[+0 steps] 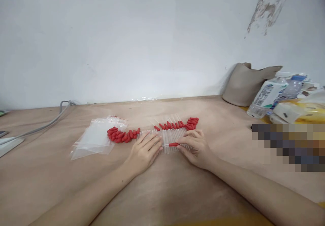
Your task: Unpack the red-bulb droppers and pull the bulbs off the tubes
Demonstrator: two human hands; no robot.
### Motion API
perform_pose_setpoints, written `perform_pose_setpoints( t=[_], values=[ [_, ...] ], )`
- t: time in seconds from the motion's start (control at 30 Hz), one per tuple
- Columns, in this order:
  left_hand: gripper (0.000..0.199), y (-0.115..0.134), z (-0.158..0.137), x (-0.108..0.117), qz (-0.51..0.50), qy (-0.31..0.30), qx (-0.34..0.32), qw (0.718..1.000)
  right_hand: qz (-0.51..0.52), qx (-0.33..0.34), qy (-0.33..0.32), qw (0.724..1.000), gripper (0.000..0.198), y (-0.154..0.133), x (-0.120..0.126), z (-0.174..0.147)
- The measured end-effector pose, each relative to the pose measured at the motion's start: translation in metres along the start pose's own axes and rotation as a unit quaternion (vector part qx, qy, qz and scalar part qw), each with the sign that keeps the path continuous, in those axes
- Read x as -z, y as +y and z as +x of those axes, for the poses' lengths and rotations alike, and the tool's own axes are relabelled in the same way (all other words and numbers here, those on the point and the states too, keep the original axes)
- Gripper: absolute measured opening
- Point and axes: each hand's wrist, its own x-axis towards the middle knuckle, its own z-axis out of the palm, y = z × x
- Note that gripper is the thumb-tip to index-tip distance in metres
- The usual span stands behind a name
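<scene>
Above the table, a glass dropper tube [165, 145] with a red rubber bulb [173, 144] on its end lies level between my two hands. My left hand [148, 148] is closed around the tube's left part, its fingers hiding that end. With thumb and fingertips, my right hand [194, 146] pinches the bulb's right end. Beneath and behind them several clear glass tubes [170, 136] lie side by side. A row of red bulbs [175, 125] sits along the far ends of the tubes. To the left of my left hand is a heap of red bulbs [122, 135].
Clear zip bags [93, 138] lie flat at the left. A grey cable [54, 119] crosses the far left. A grey-brown container [241, 83], plastic bottles [269, 94] and a yellow-and-white bag [299, 110] stand or lie at the right. A white wall [127, 43] rises behind the table.
</scene>
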Motion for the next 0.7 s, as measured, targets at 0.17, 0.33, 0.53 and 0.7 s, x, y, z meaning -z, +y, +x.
perform_pose_setpoints(
  t=[0.17,0.33,0.53,0.7],
  values=[
    [0.015,0.003,0.002,-0.003,-0.015,0.010,-0.021,1.000,-0.058,0.076,-0.023,0.995,0.030,-0.006,-0.011,0.005],
    [0.013,0.006,0.000,-0.001,-0.060,0.000,-0.036,0.998,-0.081,0.136,-0.038,0.987,0.009,-0.008,-0.018,0.007],
    [0.015,0.008,-0.011,0.008,-0.137,-0.017,-0.026,0.990,-0.052,0.190,-0.070,0.978,0.008,-0.011,-0.014,0.005],
    [0.016,0.006,-0.014,0.010,-0.160,-0.019,-0.020,0.987,-0.055,0.205,-0.048,0.976,0.010,-0.008,-0.012,0.003]
  ],
)
